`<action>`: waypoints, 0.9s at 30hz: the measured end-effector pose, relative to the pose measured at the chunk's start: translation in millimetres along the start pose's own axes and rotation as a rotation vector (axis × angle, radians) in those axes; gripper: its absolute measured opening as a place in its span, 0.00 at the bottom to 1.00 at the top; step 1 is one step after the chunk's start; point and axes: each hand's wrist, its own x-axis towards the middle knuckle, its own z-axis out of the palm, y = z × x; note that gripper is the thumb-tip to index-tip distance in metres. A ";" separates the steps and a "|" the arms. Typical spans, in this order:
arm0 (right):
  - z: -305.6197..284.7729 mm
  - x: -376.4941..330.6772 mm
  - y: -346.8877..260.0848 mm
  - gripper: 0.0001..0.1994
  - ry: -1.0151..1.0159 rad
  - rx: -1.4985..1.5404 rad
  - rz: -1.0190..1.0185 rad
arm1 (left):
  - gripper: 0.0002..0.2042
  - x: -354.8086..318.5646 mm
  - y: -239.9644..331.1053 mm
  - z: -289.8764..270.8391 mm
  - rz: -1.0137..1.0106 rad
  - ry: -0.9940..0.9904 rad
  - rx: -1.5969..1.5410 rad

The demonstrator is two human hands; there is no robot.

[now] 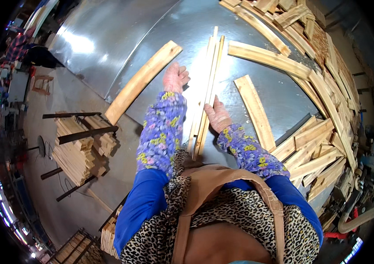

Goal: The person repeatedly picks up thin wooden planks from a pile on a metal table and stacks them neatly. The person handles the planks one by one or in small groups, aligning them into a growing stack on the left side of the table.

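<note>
Two or more narrow wooden strips [209, 83] stand side by side on a shiny metal table, running from near my waist toward the far side. My right hand [218, 116] is against their right side, its fingertips closed over the edge of the strips. Left of them, my left hand [176, 78] hovers with curled fingers, apart from the strips, and nothing shows in it. A wide, slightly curved board [145, 81] lies beyond my left hand, its near end past the table edge. To the right of my right hand rests a shorter board [256, 113].
The metal table [151, 26] has a seam across its left part. Boards [270, 59] and a large heap of wood pieces [327, 92] crowd the right side. Stacked wood [74, 149] sits on a rack with dark bars at left. A ribbed hose [358, 220] is at lower right.
</note>
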 end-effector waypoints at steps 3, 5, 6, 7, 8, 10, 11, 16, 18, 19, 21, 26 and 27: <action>5.6 7.0 8.0 0.48 0.028 0.069 0.013 | 0.26 -50.0 -16.9 -11.7 0.229 -0.133 0.784; -4.0 14.4 8.0 0.43 0.072 0.302 0.039 | 0.43 -91.3 -29.9 -28.2 0.189 -0.272 1.282; -10.2 12.5 5.3 0.40 0.063 0.401 0.098 | 0.47 -117.0 -34.9 -35.7 0.272 -0.268 1.387; -22.9 17.6 0.1 0.32 0.086 0.313 0.169 | 0.50 -121.6 -29.4 -35.0 0.461 -0.284 1.477; -29.8 12.7 -8.4 0.30 0.113 0.495 0.114 | 0.50 -141.9 -23.6 -36.9 0.579 -0.303 1.428; -48.9 4.4 -32.2 0.25 0.206 0.898 0.060 | 0.51 -166.7 -2.8 -25.6 0.635 -0.362 1.344; -64.6 0.2 -44.5 0.22 0.201 0.633 0.106 | 0.52 -174.3 8.4 -14.8 0.563 -0.472 1.277; -83.5 0.2 -106.3 0.31 -0.119 0.606 -0.141 | 0.49 -138.9 59.0 8.3 0.267 -0.447 1.360; -117.1 38.8 -98.4 0.33 -0.168 -0.054 -0.256 | 0.41 -104.0 93.7 -26.6 0.386 -0.390 1.587; -127.3 67.7 -87.8 0.37 -0.102 0.185 -0.171 | 0.37 -86.0 116.6 -51.2 0.353 -0.322 1.517; -184.2 139.5 -48.2 0.42 0.210 -0.511 -0.228 | 0.33 -47.0 161.9 -94.5 0.361 -0.229 1.419; -286.9 269.5 39.6 0.48 0.153 -1.185 -0.032 | 0.34 -26.1 166.2 -96.7 0.568 0.066 2.035; -298.9 283.8 41.7 0.48 0.131 -1.131 -0.074 | 0.35 -26.0 149.6 -80.2 0.536 0.074 1.780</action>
